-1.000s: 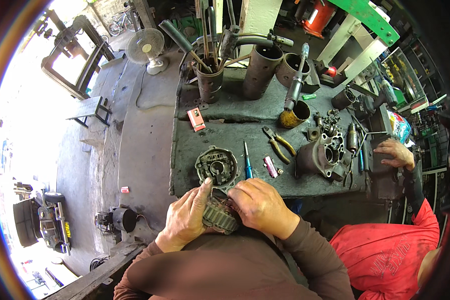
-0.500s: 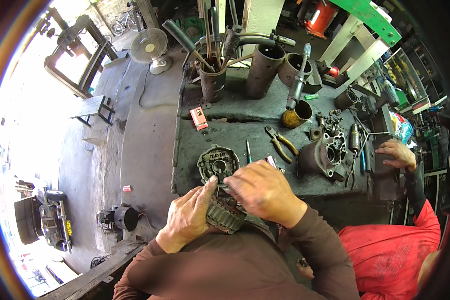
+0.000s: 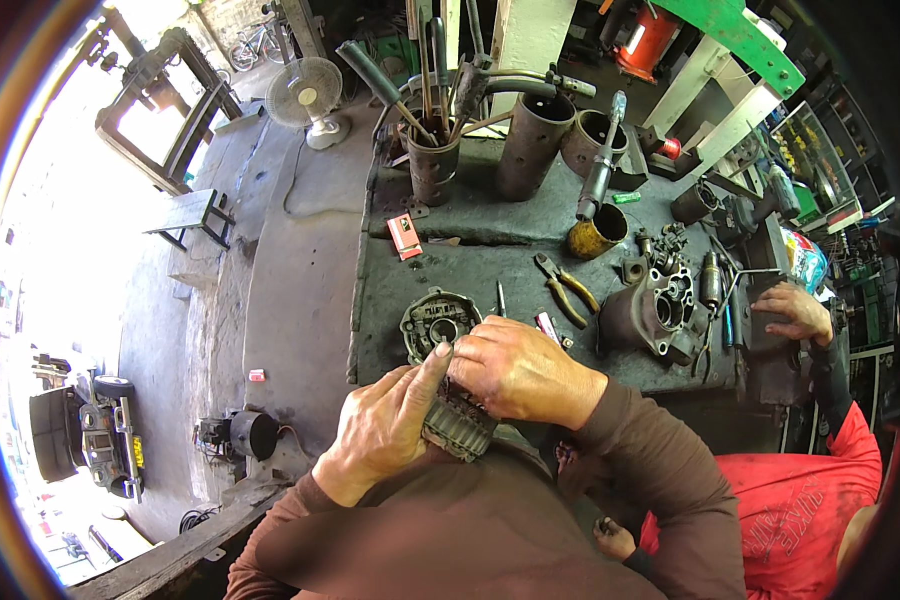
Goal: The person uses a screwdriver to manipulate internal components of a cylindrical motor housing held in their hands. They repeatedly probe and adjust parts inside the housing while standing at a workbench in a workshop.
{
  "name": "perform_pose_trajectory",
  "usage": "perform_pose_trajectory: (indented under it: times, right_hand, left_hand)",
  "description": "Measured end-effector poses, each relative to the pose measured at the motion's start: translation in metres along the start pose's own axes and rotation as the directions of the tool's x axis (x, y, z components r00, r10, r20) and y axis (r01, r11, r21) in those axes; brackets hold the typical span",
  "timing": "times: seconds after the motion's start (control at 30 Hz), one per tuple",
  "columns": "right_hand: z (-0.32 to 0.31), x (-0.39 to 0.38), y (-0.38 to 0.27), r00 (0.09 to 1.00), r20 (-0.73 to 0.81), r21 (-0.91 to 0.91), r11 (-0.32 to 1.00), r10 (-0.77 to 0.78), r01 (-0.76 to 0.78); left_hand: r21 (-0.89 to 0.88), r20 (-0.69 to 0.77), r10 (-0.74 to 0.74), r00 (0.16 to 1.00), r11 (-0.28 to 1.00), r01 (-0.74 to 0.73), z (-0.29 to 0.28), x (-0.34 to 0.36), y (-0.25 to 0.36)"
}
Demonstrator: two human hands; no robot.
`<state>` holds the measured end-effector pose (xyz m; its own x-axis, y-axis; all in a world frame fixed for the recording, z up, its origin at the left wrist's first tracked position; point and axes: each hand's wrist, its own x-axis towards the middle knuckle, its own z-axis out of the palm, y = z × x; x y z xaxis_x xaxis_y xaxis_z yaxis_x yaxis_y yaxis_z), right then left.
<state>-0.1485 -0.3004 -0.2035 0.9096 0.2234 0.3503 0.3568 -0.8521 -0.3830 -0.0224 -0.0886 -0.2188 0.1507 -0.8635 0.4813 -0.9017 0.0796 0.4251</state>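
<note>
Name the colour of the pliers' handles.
Dull yellow with dark patches; the handles show in the head view.

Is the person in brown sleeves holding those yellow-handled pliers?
No, the pliers lie on the dark workbench, apart from the person's left hand and right hand.

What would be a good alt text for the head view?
A person's left hand holds a ribbed part, the right hand against it, before a dark bench. The bench bears a round housing, pliers and a casting; a co-worker's hand shows at right.
</note>
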Motion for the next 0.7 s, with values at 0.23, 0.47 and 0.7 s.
perform_pose_trajectory:
  times: [0.23, 0.47, 0.7]
  right_hand:
    - [0.012, -0.003, 0.02, 0.991, 0.095, 0.504, 0.854, 0.097, -0.132]
    - [0.016, 0.001, 0.035, 0.965, 0.209, 0.588, 0.768, 0.159, -0.254]
    - [0.016, -0.054, 0.031, 0.686, 0.009, 0.442, 0.612, 0.728, -0.656]
  left_hand:
    - [-0.026, 0.042, 0.001, 0.999, 1.0, 0.0, -0.004, 0.004, 0.001]
    - [0.007, 0.083, -0.122, 0.989, 0.993, 0.122, -0.003, 0.0, 0.003]
    - [-0.05, 0.181, -0.492, 0.852, 0.86, 0.508, -0.004, -0.008, -0.016]
